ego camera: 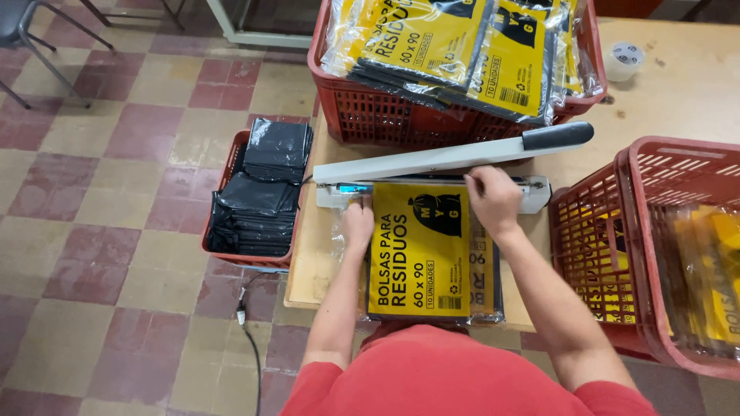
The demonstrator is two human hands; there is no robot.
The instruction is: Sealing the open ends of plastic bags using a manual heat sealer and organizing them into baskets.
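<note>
A clear plastic packet with a yellow and black label (420,254) lies on the wooden table (663,100), its top edge on the base of a white heat sealer (532,192). The sealer's long arm (447,158) is raised, with a black handle (556,135) at its right end. My left hand (357,223) presses the packet's upper left corner. My right hand (493,199) pinches the packet's upper right edge at the sealer bar. Black folded bags show inside the packet along its right side.
A red crate (455,119) behind the sealer holds several labelled packets. Another red crate (655,231) stands at the right with more packets. A red crate (231,166) of black folded bags sits on the tiled floor at left. A tape roll (624,60) lies on the table.
</note>
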